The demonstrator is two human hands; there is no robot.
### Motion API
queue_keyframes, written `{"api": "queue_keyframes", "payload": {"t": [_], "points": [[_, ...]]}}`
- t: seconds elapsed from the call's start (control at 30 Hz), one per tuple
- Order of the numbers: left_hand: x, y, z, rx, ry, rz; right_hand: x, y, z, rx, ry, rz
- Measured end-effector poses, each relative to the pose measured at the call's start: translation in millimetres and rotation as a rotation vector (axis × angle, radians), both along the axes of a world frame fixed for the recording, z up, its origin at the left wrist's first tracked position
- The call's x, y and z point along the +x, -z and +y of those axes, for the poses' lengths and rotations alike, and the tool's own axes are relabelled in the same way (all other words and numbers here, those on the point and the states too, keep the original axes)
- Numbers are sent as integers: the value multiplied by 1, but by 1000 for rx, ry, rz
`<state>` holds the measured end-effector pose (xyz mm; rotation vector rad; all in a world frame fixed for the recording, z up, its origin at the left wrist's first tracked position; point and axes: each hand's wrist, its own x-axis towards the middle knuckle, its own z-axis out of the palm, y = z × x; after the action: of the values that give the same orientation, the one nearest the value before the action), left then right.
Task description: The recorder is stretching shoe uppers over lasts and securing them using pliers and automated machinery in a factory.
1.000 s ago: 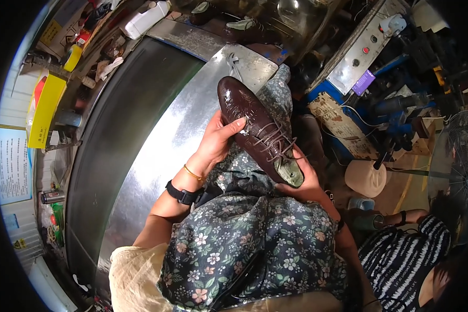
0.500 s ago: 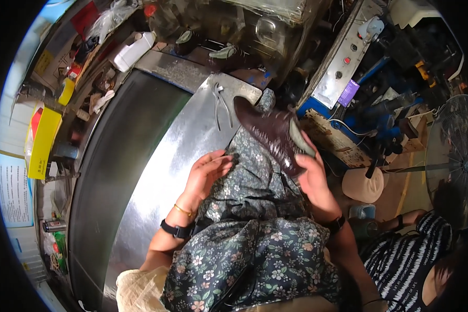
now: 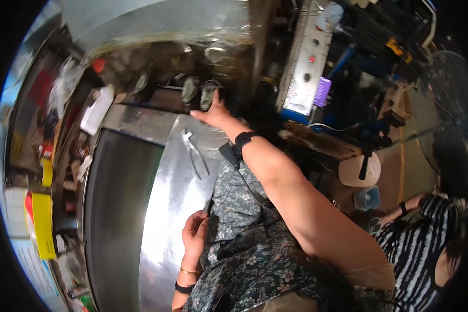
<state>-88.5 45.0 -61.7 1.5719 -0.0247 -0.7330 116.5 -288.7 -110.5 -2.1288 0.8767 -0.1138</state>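
My right hand [image 3: 216,113] reaches across to the row of pieces at the back, thumb and forefinger spread apart. Its forefinger lies against a dark shoe [image 3: 209,96] with a pale greenish opening; the other fingers are partly hidden. Close on its left stands a similar shoe [image 3: 190,93], and farther left another shoe [image 3: 142,84] is blurred. My left hand [image 3: 193,238] rests low beside my flowered apron [image 3: 239,195], fingers loosely bent and nothing visible in them. Between the hands, a pair of pliers [image 3: 195,155] lies on the shiny metal tabletop [image 3: 164,208].
A dark belt [image 3: 122,208] runs along the left. Above the shoes hangs a plastic-wrapped machine housing [image 3: 166,26]. On the right are a control panel [image 3: 308,67], a pale stool [image 3: 360,169] and a fan [image 3: 447,119]. Another person's striped clothing [image 3: 421,249] shows at lower right.
My right hand has moved from in front of me, where it held a dark brown shoe, to the row at the back. My left hand has dropped lower. The view has shifted.
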Motion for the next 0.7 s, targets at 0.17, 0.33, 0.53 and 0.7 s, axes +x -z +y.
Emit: {"api": "queue_keyframes", "payload": {"t": [0.17, 0.33, 0.53, 0.7], "points": [[4, -2, -42, -25, 325, -162, -169, 9, -34, 130, -308, -390], [4, 2, -85, 166, 542, -693, -384, 0, -16, -244, -120, 213], [-15, -3, -104, 117, 641, -894, -409, -30, -5, -563, -34, -111], [-37, -1, -98, 73, 717, -1012, -434, -109, -2, -377, -24, -196]]}}
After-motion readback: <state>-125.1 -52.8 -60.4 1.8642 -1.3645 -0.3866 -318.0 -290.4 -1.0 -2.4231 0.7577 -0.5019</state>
